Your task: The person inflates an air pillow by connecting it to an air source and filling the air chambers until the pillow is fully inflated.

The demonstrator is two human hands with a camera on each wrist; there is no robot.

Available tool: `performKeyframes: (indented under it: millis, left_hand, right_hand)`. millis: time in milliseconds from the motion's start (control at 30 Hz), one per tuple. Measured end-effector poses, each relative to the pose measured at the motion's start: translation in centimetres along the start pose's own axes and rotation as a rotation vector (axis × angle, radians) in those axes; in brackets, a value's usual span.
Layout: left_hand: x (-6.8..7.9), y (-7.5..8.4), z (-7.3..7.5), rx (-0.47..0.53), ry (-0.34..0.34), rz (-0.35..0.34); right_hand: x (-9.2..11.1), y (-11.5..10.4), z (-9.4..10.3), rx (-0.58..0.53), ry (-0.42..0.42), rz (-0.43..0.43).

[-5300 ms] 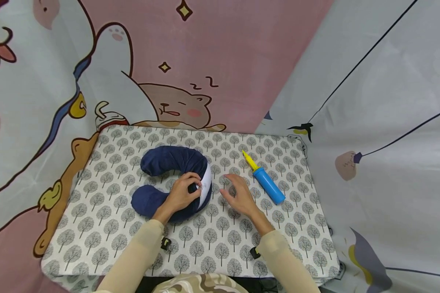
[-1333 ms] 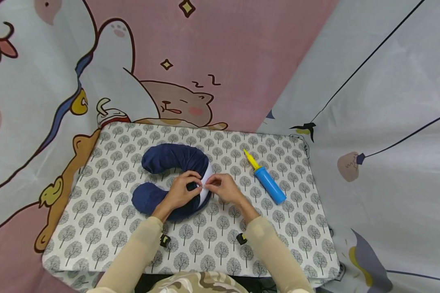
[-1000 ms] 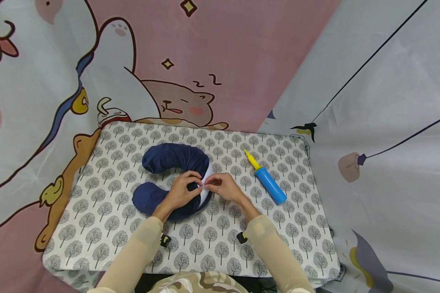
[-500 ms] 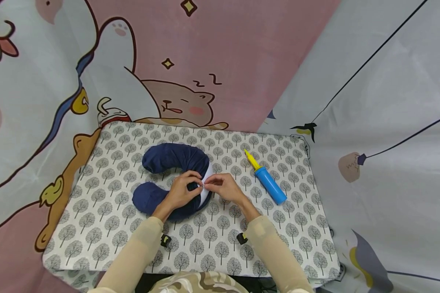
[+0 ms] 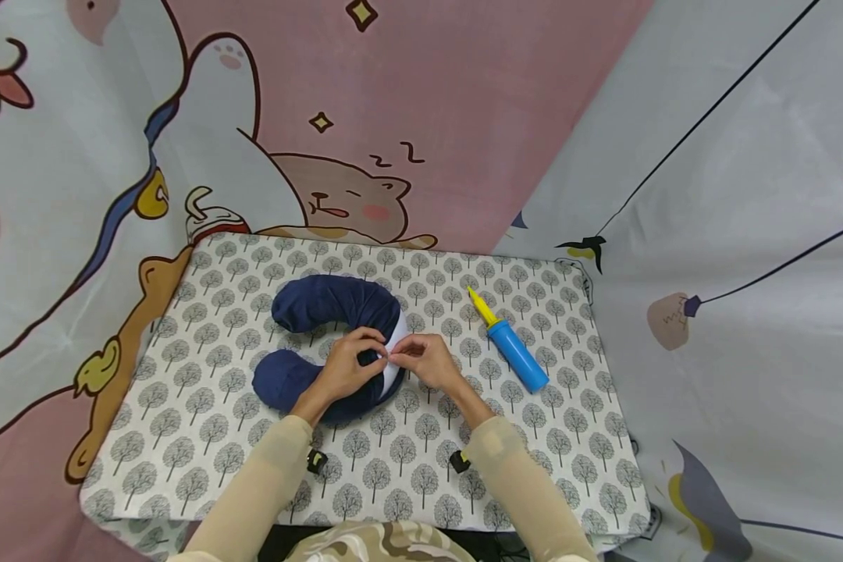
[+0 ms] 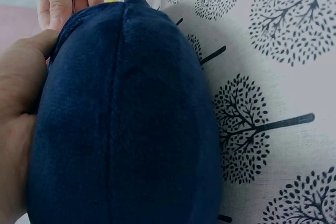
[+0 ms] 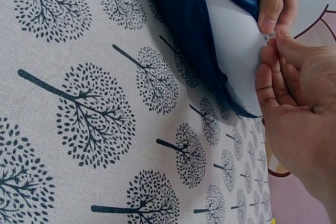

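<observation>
A navy U-shaped neck pillow [image 5: 318, 303] lies on the table, its curve toward the right. Through an opening in the cover, a white inner bladder [image 7: 231, 35] shows. A small clear valve [image 7: 270, 36] sticks up from the bladder. My left hand [image 5: 347, 367] reaches over the pillow's lower arm and pinches at the valve's base with thumb and fingertips. From the right, my right hand [image 5: 430, 361] pinches the valve between thumb and forefinger. Both sets of fingertips meet there and partly hide it. In the left wrist view, the navy cover fills the middle beside the left thumb.
A blue hand pump [image 5: 517, 357] with a yellow nozzle [image 5: 481, 307] lies to the right of the pillow. The table has a cloth [image 5: 183, 468] printed with trees. Fabric walls [image 5: 478, 117] with cartoon drawings rise behind and beside it.
Over five seconds ago the right hand hovered with spread fingers right of the pillow; it has come left and pinched the valve. During the last second both hands stay almost still.
</observation>
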State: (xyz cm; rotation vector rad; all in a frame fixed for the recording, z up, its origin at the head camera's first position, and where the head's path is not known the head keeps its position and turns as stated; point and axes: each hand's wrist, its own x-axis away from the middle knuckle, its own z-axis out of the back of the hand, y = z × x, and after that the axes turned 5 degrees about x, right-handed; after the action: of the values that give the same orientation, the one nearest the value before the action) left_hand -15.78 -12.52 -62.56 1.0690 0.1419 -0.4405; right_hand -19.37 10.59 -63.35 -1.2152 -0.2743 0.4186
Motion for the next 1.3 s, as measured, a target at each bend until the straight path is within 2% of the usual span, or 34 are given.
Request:
performKeyframes:
  millis: [700, 967, 1300]
  left_hand:
    - [0.0, -0.6, -0.1, -0.005, -0.005, 0.001]
    - [0.0, -0.5, -0.1, -0.018, -0.001, -0.014]
    - [0.0, -0.6, -0.1, -0.014, -0.007, 0.017]
  right_hand:
    - [0.3, 0.8, -0.3, -0.128, 0.047, -0.021]
    - [0.3, 0.5, -0.6, -0.144, 0.085, -0.088]
    - [0.4, 0.2, -1.1, -0.247, 0.107, -0.182]
